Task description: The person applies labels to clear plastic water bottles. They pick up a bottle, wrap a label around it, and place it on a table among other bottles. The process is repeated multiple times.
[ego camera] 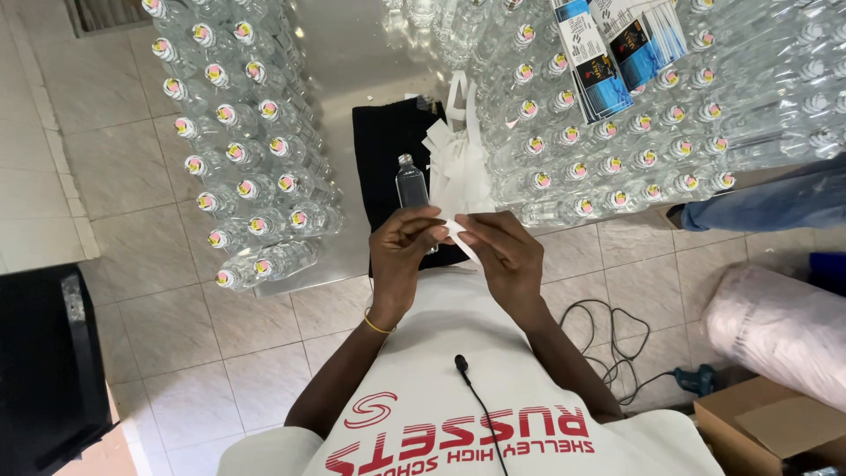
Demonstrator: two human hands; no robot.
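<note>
**Small clear bottle and a thin white strip, held between both hands**

The left hand is closed around the lower body of a small clear plastic bottle with a clear cap, which stands upright in front of the chest, over the near edge of a shiny steel table. The fingers wrap the bottle from the left and the thumb meets the fingertips of the other hand. The right hand is pinched shut, thumb against forefinger, on the end of a thin white paper or film strip; the strip's far end is hidden behind the fingers.

The bottle looks light and fairly stiff, though whether it is filled cannot be told from here. Its smooth, glossy wall is likely slippery and would probably dent under a hard squeeze, so the firmest hold seems to be low on the body, as the left hand has it, leaving the shoulder and cap free. The strip looks almost weightless and limp; it should curl or crease easily and is best taken at its very end between two fingertips.

Just behind the hands lie a loose heap of white strips and a black cloth. Rows of capped clear bottles lying on their sides flank it on both sides, with a stack of blue and black printed labels on top of the right-hand rows.
</note>
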